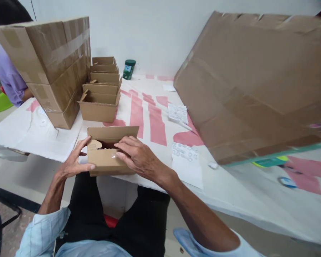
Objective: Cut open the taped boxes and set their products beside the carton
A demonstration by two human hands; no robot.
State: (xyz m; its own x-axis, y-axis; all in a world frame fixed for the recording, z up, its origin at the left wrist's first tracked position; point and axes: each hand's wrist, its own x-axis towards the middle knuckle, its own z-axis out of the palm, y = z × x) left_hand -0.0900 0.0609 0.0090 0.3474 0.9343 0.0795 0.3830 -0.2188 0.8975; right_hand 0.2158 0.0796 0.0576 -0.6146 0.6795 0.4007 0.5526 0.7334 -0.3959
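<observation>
A small cardboard box [107, 168] sits at the table's front edge before me, its back lid flap standing up and its top uncovered. My left hand [76, 160] grips the box's left end, thumb on the front corner and fingers reaching to the back. My right hand [139, 155] is over the opening, its fingers curled at the inner side of the front edge and the thumb against the front wall. A side flap [94, 145] leans inward at the left. Something dark lies inside, mostly hidden by the flap and my right fingers.
Several opened boxes [97, 111] stand in a row behind, beside a stack of taped cartons [57, 78]. A large carton [256, 85] fills the right. Also there are a green jar [128, 69], a printed sheet [187, 167] and a person's purple sleeve [9, 76].
</observation>
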